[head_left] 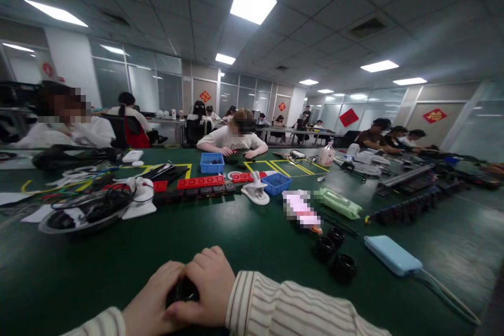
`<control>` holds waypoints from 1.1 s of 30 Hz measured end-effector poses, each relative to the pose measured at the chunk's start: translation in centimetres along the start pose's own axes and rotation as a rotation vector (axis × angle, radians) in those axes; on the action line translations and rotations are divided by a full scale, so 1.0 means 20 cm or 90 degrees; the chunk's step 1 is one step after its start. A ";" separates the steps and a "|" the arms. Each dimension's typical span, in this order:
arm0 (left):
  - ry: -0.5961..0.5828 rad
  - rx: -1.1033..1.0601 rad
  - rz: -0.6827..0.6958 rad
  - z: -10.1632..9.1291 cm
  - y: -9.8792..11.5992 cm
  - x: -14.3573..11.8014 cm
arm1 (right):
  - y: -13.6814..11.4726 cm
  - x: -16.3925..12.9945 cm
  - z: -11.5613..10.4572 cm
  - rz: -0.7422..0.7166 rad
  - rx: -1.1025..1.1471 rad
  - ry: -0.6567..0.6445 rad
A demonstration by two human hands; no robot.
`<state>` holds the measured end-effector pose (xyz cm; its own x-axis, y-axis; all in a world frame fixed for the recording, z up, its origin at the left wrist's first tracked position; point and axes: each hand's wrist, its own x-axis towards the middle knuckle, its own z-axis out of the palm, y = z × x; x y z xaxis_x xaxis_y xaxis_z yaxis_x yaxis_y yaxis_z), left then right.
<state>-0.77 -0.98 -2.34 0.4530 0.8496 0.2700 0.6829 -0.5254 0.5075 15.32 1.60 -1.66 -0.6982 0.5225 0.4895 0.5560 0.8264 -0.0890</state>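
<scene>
At table edge, both hands clasped round black part (mostly hidden).

Both hands meet at the near edge of the table. The right hand, in a striped sleeve, curls knuckles-up with fingers closed over something dark; the left hand cups against it from the left side.

Both hands close over a small black object, perhaps a round cap, mostly hidden; both forearms are cut off at six o'clock.
</scene>
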 end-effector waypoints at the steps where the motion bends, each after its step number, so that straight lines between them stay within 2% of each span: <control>1: -0.009 -0.010 0.006 -0.01 0.00 0.01 | 0.00 0.00 -0.02 -0.009 0.000 -0.002; 5: -0.035 -0.037 0.037 -0.03 0.00 0.03 | -0.02 -0.02 -0.09 -0.055 0.070 -0.004; 9: -0.067 -0.045 0.058 -0.02 -0.04 0.02 | -0.05 -0.04 -0.10 -0.140 0.162 -0.023; 12: -0.054 -0.026 0.058 0.00 -0.08 0.01 | -0.07 -0.05 -0.11 -0.166 0.194 -0.017; 15: -0.028 0.005 0.026 0.02 -0.09 -0.02 | -0.07 -0.06 -0.12 -0.106 0.214 0.056; 19: 0.007 0.069 -0.021 0.04 -0.06 -0.04 | -0.06 -0.07 -0.11 0.016 0.232 0.143; 22: 0.046 0.109 -0.044 0.05 -0.03 -0.05 | -0.05 -0.07 -0.08 0.072 0.210 0.122; 25: 0.069 0.102 -0.044 0.04 0.00 -0.04 | -0.05 -0.06 -0.07 0.087 0.181 0.076; 29: 0.047 0.029 -0.030 0.01 0.03 -0.02 | -0.06 -0.05 -0.09 0.105 0.149 0.023; 33: 0.028 -0.028 -0.030 -0.01 0.06 -0.01 | -0.06 -0.05 -0.09 0.041 0.157 0.031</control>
<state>-0.24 -1.71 -1.64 0.3949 0.8749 0.2804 0.6766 -0.4834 0.5555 16.14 -0.34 -0.39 -0.6388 0.5696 0.5171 0.4678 0.8212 -0.3268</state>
